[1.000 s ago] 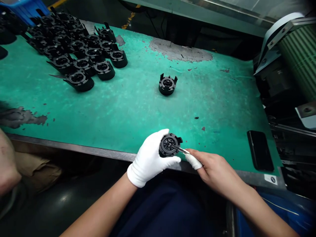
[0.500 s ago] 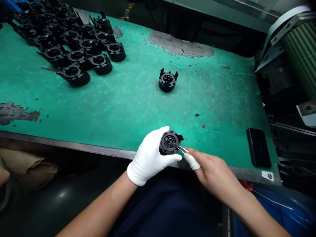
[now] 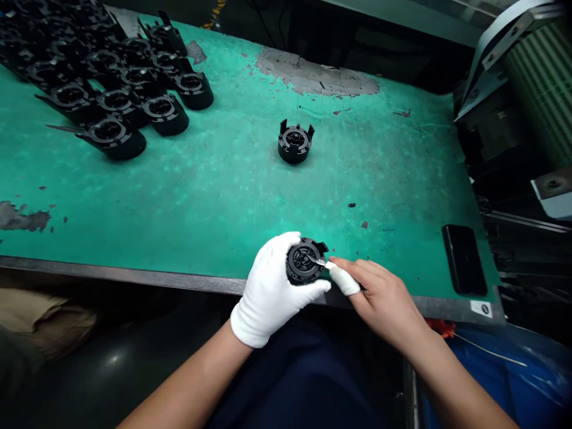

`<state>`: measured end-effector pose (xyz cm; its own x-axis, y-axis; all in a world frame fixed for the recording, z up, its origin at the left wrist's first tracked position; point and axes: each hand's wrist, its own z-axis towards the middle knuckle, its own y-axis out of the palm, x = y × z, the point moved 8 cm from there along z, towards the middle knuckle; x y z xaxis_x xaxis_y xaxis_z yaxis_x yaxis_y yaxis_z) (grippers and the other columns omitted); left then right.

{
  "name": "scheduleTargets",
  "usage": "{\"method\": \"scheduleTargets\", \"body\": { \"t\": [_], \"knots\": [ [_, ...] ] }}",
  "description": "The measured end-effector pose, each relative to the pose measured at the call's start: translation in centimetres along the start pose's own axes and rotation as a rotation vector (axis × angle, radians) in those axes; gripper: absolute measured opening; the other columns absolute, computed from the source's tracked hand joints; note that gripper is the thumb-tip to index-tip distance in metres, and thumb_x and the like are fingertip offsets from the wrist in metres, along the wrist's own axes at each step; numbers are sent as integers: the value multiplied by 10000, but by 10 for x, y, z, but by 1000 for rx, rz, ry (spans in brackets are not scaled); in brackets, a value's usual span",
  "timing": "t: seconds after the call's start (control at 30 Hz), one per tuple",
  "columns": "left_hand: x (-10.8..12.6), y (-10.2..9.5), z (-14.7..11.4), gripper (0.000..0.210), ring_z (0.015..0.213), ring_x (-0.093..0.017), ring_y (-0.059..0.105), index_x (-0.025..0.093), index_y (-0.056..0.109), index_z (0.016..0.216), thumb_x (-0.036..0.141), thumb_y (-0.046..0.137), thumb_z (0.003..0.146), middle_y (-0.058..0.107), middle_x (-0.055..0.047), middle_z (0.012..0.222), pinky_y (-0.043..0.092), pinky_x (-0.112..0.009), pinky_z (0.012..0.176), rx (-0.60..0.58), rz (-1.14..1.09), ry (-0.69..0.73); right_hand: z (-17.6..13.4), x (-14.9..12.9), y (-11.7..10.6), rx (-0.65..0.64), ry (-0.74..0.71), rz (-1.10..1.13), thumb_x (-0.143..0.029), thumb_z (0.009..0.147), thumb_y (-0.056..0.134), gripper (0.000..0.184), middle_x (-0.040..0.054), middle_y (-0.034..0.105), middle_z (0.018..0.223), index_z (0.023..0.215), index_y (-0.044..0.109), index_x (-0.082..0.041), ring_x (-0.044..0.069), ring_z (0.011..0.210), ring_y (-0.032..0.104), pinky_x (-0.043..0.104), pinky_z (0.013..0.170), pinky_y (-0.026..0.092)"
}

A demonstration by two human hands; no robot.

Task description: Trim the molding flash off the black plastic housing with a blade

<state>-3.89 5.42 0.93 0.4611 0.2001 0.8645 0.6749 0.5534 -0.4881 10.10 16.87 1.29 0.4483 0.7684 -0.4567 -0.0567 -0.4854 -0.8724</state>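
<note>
My left hand (image 3: 268, 292), in a white glove, grips a round black plastic part (image 3: 304, 262) over the near edge of the green table (image 3: 232, 179). My right hand (image 3: 379, 295), bare with a white cot on the forefinger, pinches a small metal blade (image 3: 320, 261) whose tip rests on the face of that part. Another black part of the same kind (image 3: 294, 143) stands alone on the mat farther back.
Several black parts (image 3: 111, 83) are grouped at the far left of the table. A black phone (image 3: 463, 259) lies near the right front corner. A machine with a green ribbed roller (image 3: 536, 89) stands to the right. A blue bin (image 3: 496, 369) sits below right.
The view has shifted slightly right and down. The blade tip has slid a little farther in across the part's face; both hands stay at the table edge.
</note>
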Motion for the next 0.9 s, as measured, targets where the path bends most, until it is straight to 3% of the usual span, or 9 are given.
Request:
{"method": "scheduleTargets", "body": {
  "t": [0.23, 0.5, 0.63, 0.77, 0.9],
  "knots": [
    [-1, 0, 0, 698, 1205, -264, 572, 223, 473, 1293, 416, 832, 726, 594, -79, 1264, 451, -427, 1095, 21, 62, 0, -4, -3, -5, 95, -67, -150, -325, 1026, 462, 354, 34, 605, 821, 1344, 606, -268, 190, 813, 562, 318, 736, 413],
    [2, 2, -3, 648, 1203, -244, 573, 201, 460, 1320, 375, 775, 782, 586, -87, 1279, 455, -400, 1093, 90, 101, 30, 8, 1, -3, 99, -22, -192, -302, 1012, 469, 348, 29, 631, 834, 1324, 623, -296, 189, 812, 615, 305, 706, 424],
    [1, 4, -7, 684, 1228, -248, 559, 180, 457, 1322, 426, 792, 779, 582, -103, 1292, 434, -403, 1116, 141, 112, 36, 10, 3, -4, 118, 21, -107, -294, 1011, 472, 339, 39, 689, 955, 1313, 626, -283, 191, 891, 653, 295, 774, 456],
    [-4, 8, -8, 694, 1274, -283, 529, 174, 483, 1302, 490, 795, 769, 564, -124, 1316, 410, -448, 1146, 92, 56, 3, -1, -5, -2, 10, -18, 148, -287, 1028, 419, 303, 13, 704, 1113, 1269, 604, -276, 159, 955, 665, 273, 795, 462],
    [-5, 8, -6, 731, 1208, -294, 570, 191, 511, 1260, 566, 822, 715, 591, -108, 1251, 462, -463, 1092, 55, 3, -57, -5, -6, 10, -125, 56, 184, -257, 1000, 427, 198, -34, 690, 860, 1085, 605, -271, 160, 744, 632, 294, 653, 404]
  ]
}}
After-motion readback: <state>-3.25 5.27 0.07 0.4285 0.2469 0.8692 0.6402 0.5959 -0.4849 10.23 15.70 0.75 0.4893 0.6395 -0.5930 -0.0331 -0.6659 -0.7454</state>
